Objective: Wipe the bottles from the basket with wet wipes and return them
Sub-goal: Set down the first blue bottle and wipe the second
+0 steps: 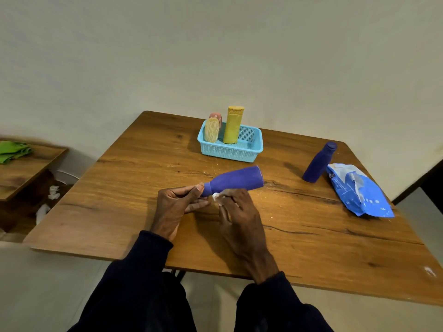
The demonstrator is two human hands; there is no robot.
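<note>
Both hands on a blue bottle (236,180), wiping it over the table (311,236).

The blue bottle is held on its side, base pointing away towards the basket (227,153), cap end towards the person. The left hand (178,204) pinches the cap end between thumb and fingers. The right hand (239,216) presses a white wet wipe (217,196) against the neck from below; its fingers look curled round the wipe, though most of the wipe is hidden. The basket is light blue and sits at the far edge. It holds a tall yellow bottle (232,125), a pale patterned bottle (211,130) and a pinkish bottle (217,116) behind that. A second blue bottle (318,162) stands upright to the right, just beside an opened blue wipes pack (359,190). A green cloth (14,150) lies on the side shelf at left.
</note>
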